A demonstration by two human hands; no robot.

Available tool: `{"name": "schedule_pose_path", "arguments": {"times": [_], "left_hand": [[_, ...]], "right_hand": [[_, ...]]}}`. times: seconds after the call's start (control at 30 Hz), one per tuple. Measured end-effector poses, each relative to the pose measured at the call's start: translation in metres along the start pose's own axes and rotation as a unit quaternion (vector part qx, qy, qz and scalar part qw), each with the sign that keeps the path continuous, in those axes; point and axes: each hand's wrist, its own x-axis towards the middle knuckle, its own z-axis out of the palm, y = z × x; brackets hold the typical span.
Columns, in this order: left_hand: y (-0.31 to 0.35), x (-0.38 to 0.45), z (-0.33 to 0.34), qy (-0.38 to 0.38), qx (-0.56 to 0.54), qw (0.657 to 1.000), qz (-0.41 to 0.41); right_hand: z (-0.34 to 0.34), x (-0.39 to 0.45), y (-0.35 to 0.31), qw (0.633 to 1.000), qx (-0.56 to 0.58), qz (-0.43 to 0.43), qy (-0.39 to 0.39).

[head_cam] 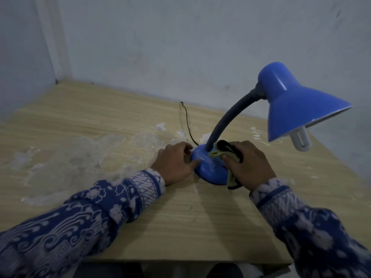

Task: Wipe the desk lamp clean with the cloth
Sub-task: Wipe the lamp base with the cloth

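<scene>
While right hand (pixel 250 164) presses cloth (pixel 224 152) on lamp base (pixel 208 169), left hand (pixel 174 163) steadying

Glossy blue shade (pixel 297 103) and base (pixel 208 169), smooth, catching highlights. Matt dark neck (pixel 226 121), finely ribbed. Soft cloth (pixel 226 153), dull green with black edging. Pale wood-grain desk (pixel 100 117), matt, blotched with rough whitish patches. Printed fabric sleeves (pixel 100 207). Matt wall (pixel 180 47), scuffed.

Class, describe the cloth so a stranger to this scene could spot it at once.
Start at the blue desk lamp on the wooden table. Follow its dark neck down to the round blue base. The cloth, gripped by the right hand, is yellow-green with black trim.
</scene>
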Motion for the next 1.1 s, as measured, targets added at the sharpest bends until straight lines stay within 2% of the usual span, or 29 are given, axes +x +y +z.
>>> {"name": "schedule_pose_path", "arguments": {"times": [0.3, 0.47, 0.63, 0.7, 0.8, 0.97, 1.1], "left_hand": [[-0.010, 0.004, 0.010, -0.020, 0.075, 0.996, 0.032], [-0.011, 0.005, 0.010, -0.024, 0.083, 0.996, 0.038], [-0.010, 0.004, 0.009, -0.036, 0.090, 0.995, 0.041], [-0.008, 0.004, 0.008, -0.036, 0.088, 0.995, 0.038], [-0.007, 0.004, 0.007, -0.037, 0.069, 0.996, 0.030], [-0.007, 0.003, 0.007, -0.043, 0.055, 0.997, 0.026], [-0.007, 0.004, 0.008, -0.039, 0.060, 0.997, 0.024]], "right_hand": [[0.026, 0.018, -0.007, 0.987, -0.149, -0.035, -0.049], [0.022, 0.009, -0.010, 0.968, -0.214, -0.101, -0.079], [0.003, 0.003, 0.002, 0.962, -0.193, -0.147, -0.123], [-0.006, 0.010, 0.004, 0.973, -0.135, -0.114, -0.149], [-0.008, 0.023, 0.002, 0.992, -0.022, -0.065, -0.106], [0.014, 0.005, 0.001, 0.982, -0.076, -0.122, -0.125], [0.005, -0.018, 0.014, 0.971, -0.125, -0.174, -0.104]]}}
